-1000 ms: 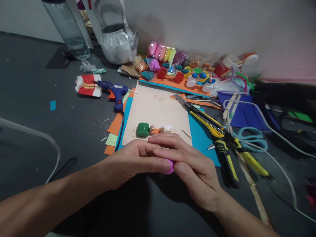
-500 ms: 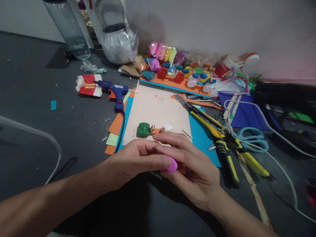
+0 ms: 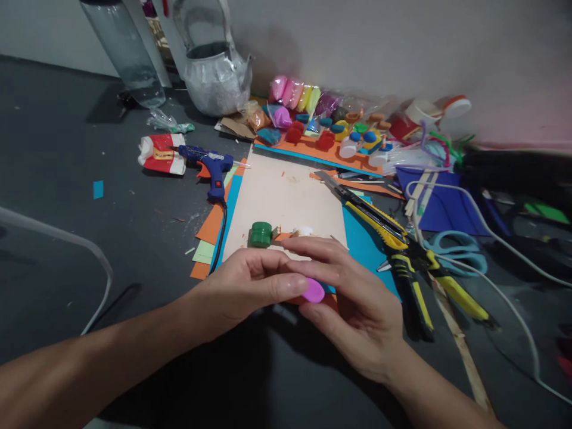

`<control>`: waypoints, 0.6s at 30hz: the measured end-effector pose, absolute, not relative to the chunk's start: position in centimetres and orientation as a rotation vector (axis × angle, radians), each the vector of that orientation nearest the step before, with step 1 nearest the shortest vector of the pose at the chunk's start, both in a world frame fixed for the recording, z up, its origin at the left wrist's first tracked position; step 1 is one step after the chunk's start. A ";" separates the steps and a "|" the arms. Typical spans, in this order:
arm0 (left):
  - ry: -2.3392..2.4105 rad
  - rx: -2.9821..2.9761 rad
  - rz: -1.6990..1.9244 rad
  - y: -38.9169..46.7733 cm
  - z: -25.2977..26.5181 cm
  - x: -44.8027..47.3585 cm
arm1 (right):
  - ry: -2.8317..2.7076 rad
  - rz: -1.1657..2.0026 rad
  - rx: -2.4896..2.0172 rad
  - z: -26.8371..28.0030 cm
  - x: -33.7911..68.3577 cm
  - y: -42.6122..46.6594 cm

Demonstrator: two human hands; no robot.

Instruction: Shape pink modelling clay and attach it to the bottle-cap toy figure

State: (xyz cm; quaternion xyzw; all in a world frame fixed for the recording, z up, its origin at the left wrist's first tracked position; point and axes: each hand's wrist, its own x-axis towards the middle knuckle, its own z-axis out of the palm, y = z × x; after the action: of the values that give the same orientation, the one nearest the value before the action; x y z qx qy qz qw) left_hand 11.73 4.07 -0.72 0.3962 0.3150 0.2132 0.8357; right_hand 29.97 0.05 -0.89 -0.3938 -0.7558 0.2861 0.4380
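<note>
A bright pink lump of modelling clay (image 3: pixel 314 291) shows between my hands, rounded and slightly flattened. My left hand (image 3: pixel 254 280) pinches its left end, with the thumb lying on top and the other fingers curled behind. My right hand (image 3: pixel 357 304) closes about the clay from the right, thumb below and bent fingers above. Part of the lump is hidden by my fingers. Just beyond my hands, green round discs (image 3: pixel 261 234) stand on a pale sheet of paper (image 3: pixel 290 196), beside small wooden and orange pieces partly covered by my right fingers.
A blue glue gun (image 3: pixel 213 170) lies left of the paper, its cord running toward me. To the right are a yellow utility knife (image 3: pixel 375 217), pliers (image 3: pixel 411 292) and blue scissors (image 3: pixel 460 253). Behind stand a metal kettle (image 3: pixel 217 80) and packets of coloured clay (image 3: pixel 295 95).
The pink clay has shifted slightly up and right and shows more of its face. My right thumb has moved a little up, with its tip now just below the clay.
</note>
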 end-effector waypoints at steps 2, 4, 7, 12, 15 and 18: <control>0.660 0.845 0.442 4.1 -0.7 11.8 | -1.875 0.707 -0.983 -0.8 29.9 0.0; 0.641 0.840 0.424 4.1 -0.6 11.8 | -1.880 0.706 -0.977 -0.8 29.9 0.1; 0.656 0.852 0.411 4.2 -0.6 11.9 | -1.901 0.698 -0.969 -0.7 29.9 0.1; 0.636 0.834 0.407 4.3 -0.5 11.9 | -1.921 0.670 -0.959 -0.8 29.9 0.2; 0.629 0.834 0.404 4.4 -0.5 11.9 | -1.927 0.687 -0.951 -0.9 29.9 0.2; 0.599 0.823 0.405 4.4 -0.5 11.8 | -1.941 0.700 -0.936 -0.8 30.0 0.2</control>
State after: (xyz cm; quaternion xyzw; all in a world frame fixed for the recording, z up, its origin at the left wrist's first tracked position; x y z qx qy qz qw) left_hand 11.84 4.36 -0.45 0.3914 0.2850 0.1924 0.8536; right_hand 30.03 0.25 -0.82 -0.3741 -0.7759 0.2797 0.4240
